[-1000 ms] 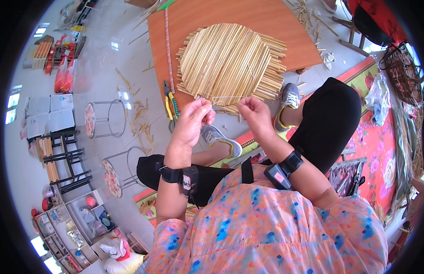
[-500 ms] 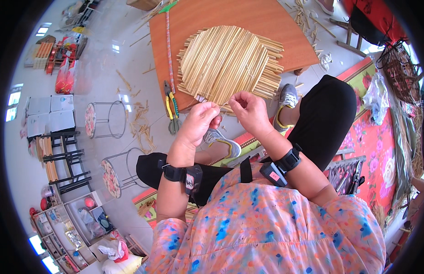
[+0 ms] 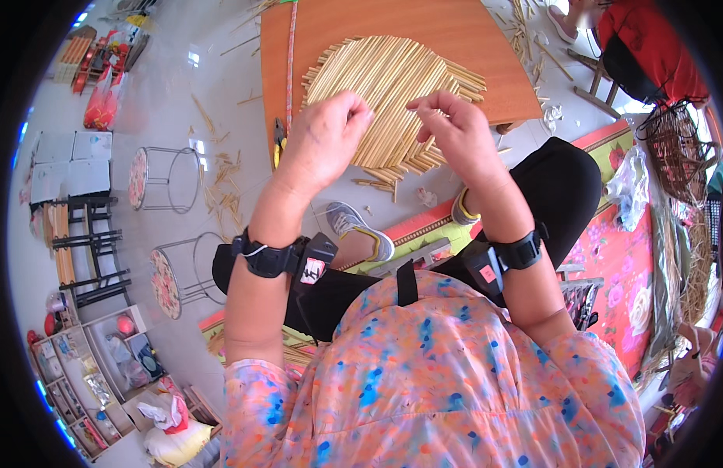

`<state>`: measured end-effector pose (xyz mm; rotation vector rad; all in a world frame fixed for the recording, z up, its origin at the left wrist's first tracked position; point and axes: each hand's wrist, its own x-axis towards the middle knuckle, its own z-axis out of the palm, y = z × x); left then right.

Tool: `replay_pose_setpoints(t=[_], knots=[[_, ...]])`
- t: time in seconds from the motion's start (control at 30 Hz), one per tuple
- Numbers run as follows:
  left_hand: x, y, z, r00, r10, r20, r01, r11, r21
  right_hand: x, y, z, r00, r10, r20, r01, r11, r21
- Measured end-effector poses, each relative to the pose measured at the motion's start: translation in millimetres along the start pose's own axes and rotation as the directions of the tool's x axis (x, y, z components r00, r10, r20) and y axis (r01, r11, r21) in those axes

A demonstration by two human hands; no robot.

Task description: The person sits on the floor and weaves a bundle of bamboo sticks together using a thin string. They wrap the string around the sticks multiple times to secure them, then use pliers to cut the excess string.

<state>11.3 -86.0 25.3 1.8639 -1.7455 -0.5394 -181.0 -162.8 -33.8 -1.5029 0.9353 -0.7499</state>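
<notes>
A round mat of pale, straw-like stalks [image 3: 381, 78] lies on the orange-brown table [image 3: 470, 35]; its far left and right edges show uneven stalk ends. Over its near left part, my left hand [image 3: 326, 140] is raised with thumb and fingers pinched. My right hand [image 3: 457, 131] hovers over its near right part, fingers curled into a pinch. A gap separates the two hands. Whatever they pinch, perhaps a thin thread, is too fine to make out. Left of my left hand, pliers with yellow handles [image 3: 279, 144] are partly hidden by it.
A thin pink-and-white rod [image 3: 291, 54] lies along the table's left side. Stalk scraps [image 3: 221, 191] litter the floor. Two round stools [image 3: 165, 179] stand at left. Another person in red [image 3: 650, 47] is at the upper right, near a wicker basket [image 3: 677, 144].
Both hands have risen away from me and spread apart, from the mat's near edge to above it. My left forearm now covers the scissors and part of the pliers. The view has shifted slightly.
</notes>
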Motion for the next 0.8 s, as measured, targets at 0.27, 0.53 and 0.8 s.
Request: replay_pose_setpoints(t=[0.27,0.53,0.8], knots=[[4,35,-36,0.991,0.053,-0.127,-0.084,0.964,-0.254,-16,-63,-12,0.980,-0.130,0.151,0.074,0.942,0.328],[19,47,-68,0.973,0.079,-0.217,-0.223,0.563,-0.796,-7,-98,-22,0.933,-0.301,0.198,0.185,0.872,0.453],[23,82,-101,0.907,0.356,-0.225,-0.298,0.164,-0.940,-14,-168,-14,0.898,-0.400,0.183,0.194,0.733,0.652]])
